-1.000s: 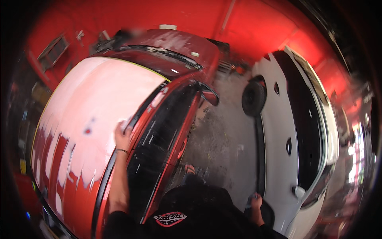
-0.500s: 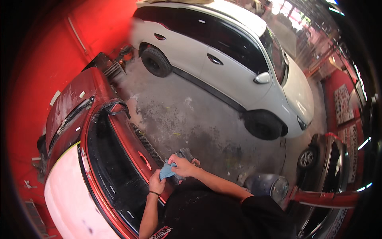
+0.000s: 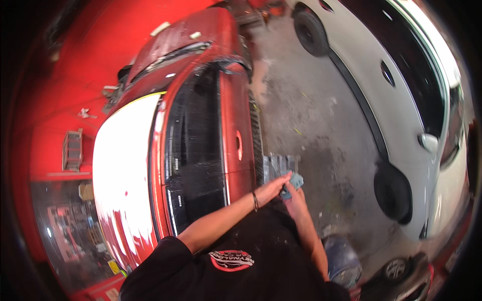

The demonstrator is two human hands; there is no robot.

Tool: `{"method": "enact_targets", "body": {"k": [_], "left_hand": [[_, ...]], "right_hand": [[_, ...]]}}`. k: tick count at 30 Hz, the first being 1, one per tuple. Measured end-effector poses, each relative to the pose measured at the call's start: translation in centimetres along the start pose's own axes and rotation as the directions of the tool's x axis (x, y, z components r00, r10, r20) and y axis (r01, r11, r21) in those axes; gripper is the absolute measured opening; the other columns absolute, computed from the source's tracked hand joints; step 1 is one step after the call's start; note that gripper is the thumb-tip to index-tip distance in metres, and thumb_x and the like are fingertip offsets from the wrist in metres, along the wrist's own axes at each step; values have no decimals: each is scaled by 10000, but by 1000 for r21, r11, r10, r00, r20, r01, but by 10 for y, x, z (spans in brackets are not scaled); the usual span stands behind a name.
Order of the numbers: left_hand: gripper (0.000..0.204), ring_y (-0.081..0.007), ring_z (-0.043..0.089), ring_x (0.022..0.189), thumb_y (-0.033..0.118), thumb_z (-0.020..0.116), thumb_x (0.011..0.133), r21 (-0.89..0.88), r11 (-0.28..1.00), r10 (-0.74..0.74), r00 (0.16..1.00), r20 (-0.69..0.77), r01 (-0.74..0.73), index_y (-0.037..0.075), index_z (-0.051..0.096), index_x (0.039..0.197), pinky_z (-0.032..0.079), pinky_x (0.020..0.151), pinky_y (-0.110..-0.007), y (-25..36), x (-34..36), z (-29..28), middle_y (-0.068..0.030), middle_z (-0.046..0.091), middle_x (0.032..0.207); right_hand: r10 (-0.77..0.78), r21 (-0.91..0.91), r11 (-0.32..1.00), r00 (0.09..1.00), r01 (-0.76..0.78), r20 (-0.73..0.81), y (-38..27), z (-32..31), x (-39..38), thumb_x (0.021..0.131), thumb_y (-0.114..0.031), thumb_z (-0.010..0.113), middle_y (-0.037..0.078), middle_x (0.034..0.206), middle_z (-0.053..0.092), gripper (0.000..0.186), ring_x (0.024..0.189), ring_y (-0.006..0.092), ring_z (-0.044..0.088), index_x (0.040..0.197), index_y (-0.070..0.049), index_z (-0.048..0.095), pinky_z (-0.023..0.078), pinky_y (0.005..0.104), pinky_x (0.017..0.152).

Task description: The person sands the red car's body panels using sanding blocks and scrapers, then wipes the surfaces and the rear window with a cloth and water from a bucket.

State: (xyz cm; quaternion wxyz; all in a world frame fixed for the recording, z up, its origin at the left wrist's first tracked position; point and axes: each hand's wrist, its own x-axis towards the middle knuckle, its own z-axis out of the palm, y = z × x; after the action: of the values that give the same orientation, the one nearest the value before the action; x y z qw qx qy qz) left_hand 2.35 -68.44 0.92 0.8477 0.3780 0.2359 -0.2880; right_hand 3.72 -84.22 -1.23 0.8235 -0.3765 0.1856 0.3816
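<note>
My left hand [image 3: 275, 186] and my right hand [image 3: 294, 199] are together in front of my body, both closed on a crumpled light blue cloth [image 3: 295, 179]. Just left of them is the door of a red vehicle [image 3: 236, 180], with dark side windows [image 3: 196, 140]. Its roof [image 3: 120, 165] is pale, with patchy red toward the near end. Beneath my hands, a grey ribbed step-like surface [image 3: 275, 163] shows partly.
A white car [image 3: 366, 50] stands to the right across the stained concrete floor [image 3: 316, 125]. A blue drum [image 3: 341, 258] and part of a dark car [image 3: 401, 276] are at lower right. A red wall [image 3: 75, 90] with a small framed opening [image 3: 73, 150] runs along the left.
My left hand has left the roof edge and joined my right hand on the cloth. The view swung toward the white car, then back, and both hands now sit farther right in the picture.
</note>
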Motion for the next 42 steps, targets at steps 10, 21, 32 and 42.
{"method": "enact_targets", "body": {"k": [10, 21, 32, 42], "left_hand": [[582, -332, 592, 1271, 138, 698, 836, 440, -680, 146, 480, 865, -587, 109, 603, 1410, 416, 1063, -570, 118, 8, 143, -122, 613, 1310], [198, -256, 787, 907, 250, 781, 828, 263, -825, -303, 784, 541, -500, 161, 765, 1004, 475, 1036, -472, 119, 200, 259, -82, 806, 915], [482, -224, 656, 1213, 280, 715, 904, 222, -805, 7, 365, 931, -550, 212, 609, 1369, 446, 1066, -507, 148, 208, 291, -30, 682, 1250], [209, -142, 628, 736, 291, 670, 860, -55, -857, 124, -309, 943, -512, 197, 651, 1046, 452, 917, -396, 211, 132, 290, 52, 593, 787]], "right_hand": [[410, -150, 911, 805, -385, 428, -179, -7, -75, 907, -273, 822, -27, 799, 563, 274, 528, 55, 447, 993, -115, 615, 295, 232, 453], [-420, -940, 19, 850, -340, -316, -252, -86, -22, 855, -426, 772, 196, 888, 773, 387, 868, 411, 751, 892, -42, 757, 587, 515, 775], [-570, -793, 606, 666, -54, -481, -304, -67, -70, 944, -384, 648, 45, 656, 572, 333, 513, 188, 534, 971, -55, 613, 461, 372, 504], [1, -351, 933, 978, -75, -207, -325, 37, -130, 955, -330, 695, -80, 573, 403, 256, 414, 66, 338, 892, -123, 559, 264, 258, 399]]}}
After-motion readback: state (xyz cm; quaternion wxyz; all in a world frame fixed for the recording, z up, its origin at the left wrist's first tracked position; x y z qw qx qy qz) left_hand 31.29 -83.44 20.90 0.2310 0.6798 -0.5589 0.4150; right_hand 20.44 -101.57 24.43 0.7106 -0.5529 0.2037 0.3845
